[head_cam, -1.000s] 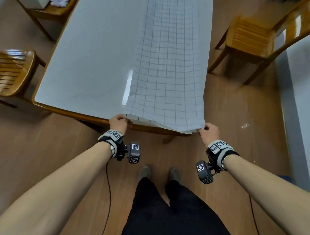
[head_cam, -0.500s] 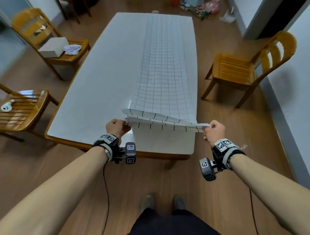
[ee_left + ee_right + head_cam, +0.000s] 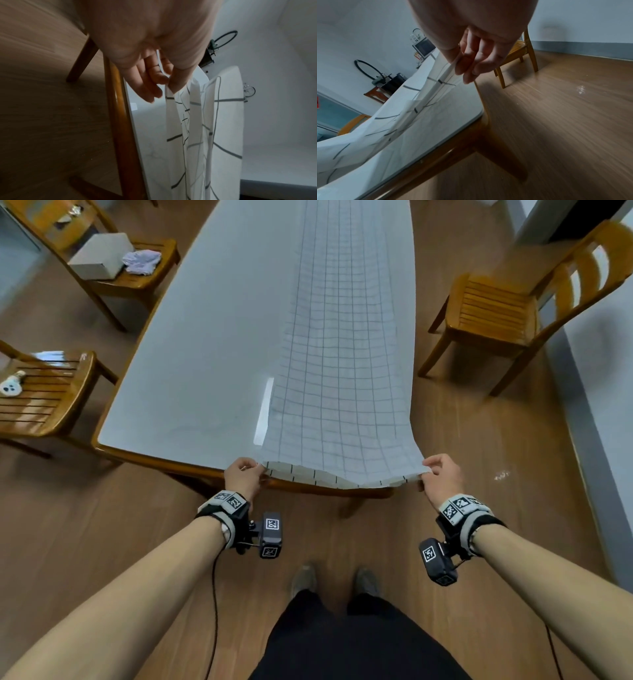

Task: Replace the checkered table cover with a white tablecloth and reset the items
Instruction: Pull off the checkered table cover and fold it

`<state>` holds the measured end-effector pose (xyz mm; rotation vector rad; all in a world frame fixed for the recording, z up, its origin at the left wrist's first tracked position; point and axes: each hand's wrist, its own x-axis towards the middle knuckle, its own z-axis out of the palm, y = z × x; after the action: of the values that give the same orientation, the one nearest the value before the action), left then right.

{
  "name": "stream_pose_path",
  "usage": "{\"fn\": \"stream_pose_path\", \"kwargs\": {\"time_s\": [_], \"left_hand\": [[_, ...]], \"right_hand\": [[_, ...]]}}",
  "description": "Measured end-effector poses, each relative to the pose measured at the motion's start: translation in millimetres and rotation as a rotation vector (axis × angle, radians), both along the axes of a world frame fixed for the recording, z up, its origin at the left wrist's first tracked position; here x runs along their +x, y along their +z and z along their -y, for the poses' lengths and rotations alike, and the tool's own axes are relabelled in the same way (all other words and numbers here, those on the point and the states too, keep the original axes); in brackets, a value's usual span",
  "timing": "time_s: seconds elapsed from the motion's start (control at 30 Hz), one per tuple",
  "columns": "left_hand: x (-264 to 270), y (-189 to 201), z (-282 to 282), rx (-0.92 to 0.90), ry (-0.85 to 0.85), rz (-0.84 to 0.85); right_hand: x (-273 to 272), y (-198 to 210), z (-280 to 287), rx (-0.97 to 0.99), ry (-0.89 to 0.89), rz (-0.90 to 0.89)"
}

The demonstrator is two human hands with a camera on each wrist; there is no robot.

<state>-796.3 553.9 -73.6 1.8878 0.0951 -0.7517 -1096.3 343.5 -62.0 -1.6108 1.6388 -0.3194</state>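
Observation:
The checkered cover [image 3: 342, 371], white with a thin dark grid, lies folded lengthwise over the right half of the long white-topped table [image 3: 191, 364]. Its near end hangs in the air at the table's front edge. My left hand [image 3: 245, 475] pinches the near left corner, and my right hand [image 3: 440, 475] pinches the near right corner. In the left wrist view, thumb and fingers [image 3: 154, 81] squeeze several folded layers of the cover [image 3: 197, 121]. The right wrist view shows the fingers [image 3: 467, 63] clamped on the cover's [image 3: 419, 102] layered edge above the table corner [image 3: 477, 117].
Wooden chairs stand around the table: one at the right [image 3: 507, 306], one at the far left bearing a white box [image 3: 101, 254] and a crumpled cloth [image 3: 142, 261], one at the near left [image 3: 41, 395] with a small white object [image 3: 12, 383]. My feet [image 3: 335, 580] stand on wood floor.
Half a second ago both hands held the cover's near end raised over the table. Now they have drawn it back toward me and lowered it to the front edge, the cover pulled flatter.

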Motion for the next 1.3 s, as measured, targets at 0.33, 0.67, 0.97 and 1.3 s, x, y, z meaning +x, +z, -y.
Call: {"fn": "stream_pose_path", "kwargs": {"time_s": [0.33,0.67,0.97,1.3], "left_hand": [[-8.3,-8.0,-10.3,0.026,0.001,0.183],[-14.2,-30.0,-34.5,-0.015,-0.063,0.158],[-20.0,-56.0,-50.7,0.065,-0.005,0.064],[-33.9,-85.6,-107.4,0.312,-0.271,0.175]], "right_hand": [[-7.4,-25.5,-15.5,-0.005,-0.019,-0.064],[-22.2,-51.7,-27.5,-0.025,0.075,-0.084],[-32.0,-73.1,-45.0,0.064,0.090,-0.093],[-57.9,-87.2,-64.2,0.038,0.179,-0.226]]}}
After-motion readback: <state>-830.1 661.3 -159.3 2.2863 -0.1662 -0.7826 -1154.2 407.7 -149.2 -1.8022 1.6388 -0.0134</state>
